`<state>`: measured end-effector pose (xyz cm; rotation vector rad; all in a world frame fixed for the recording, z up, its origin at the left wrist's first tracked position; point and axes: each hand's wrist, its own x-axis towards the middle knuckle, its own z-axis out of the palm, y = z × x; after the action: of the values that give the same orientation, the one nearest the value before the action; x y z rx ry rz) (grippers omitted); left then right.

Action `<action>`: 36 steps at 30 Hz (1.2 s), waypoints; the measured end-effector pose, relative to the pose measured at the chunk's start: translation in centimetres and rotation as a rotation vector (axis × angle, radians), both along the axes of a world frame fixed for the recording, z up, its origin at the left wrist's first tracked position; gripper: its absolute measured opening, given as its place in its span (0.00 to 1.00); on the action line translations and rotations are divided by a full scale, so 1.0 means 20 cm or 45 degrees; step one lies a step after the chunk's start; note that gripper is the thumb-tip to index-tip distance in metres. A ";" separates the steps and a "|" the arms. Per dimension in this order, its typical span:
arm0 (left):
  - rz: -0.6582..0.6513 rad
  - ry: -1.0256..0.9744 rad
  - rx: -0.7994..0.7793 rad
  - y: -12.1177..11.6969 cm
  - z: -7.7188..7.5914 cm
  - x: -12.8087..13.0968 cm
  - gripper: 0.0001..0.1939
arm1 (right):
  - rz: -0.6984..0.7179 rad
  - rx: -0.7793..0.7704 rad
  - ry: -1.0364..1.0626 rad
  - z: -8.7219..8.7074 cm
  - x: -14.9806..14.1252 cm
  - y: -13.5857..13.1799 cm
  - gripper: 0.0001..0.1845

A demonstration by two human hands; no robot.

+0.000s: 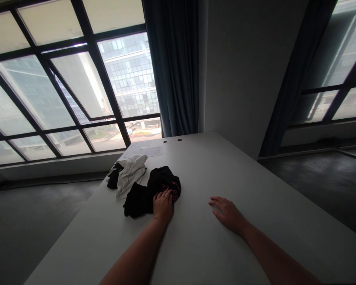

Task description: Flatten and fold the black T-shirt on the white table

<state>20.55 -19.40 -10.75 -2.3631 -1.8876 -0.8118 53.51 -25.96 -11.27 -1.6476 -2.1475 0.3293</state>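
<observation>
On the left side of one smooth white table (195,245), one small dark cloth (113,177) lies against one crumpled white cloth (132,174). Behind these: flat paper sheets (152,151), exact count unclear. Next, nearer the viewer, is one soft black garment (160,179), loosely heaped, with pink print (175,190). Left hand (163,206) rests on the garment, fingers bent; whether it grips cannot be told. Two round holes (179,139) pierce the table's far end. Right hand (227,213) is open, palm down, well apart from the garment.
</observation>
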 end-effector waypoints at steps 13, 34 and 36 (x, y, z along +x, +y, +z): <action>-0.427 -0.612 -0.133 -0.27 0.03 0.41 0.24 | -0.100 0.219 0.431 -0.16 0.09 0.04 0.33; -0.005 -0.046 -0.281 -0.08 0.12 0.15 0.26 | -0.235 0.085 0.226 -0.08 -0.08 0.30 0.21; -0.017 -0.092 -0.329 -0.07 0.14 0.13 0.26 | -0.044 0.100 0.475 -0.04 -0.13 0.29 0.20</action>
<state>23.15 -20.90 -8.02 -2.5235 -2.1259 -0.7016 50.84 -20.23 -11.98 -1.4466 -1.8283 0.4930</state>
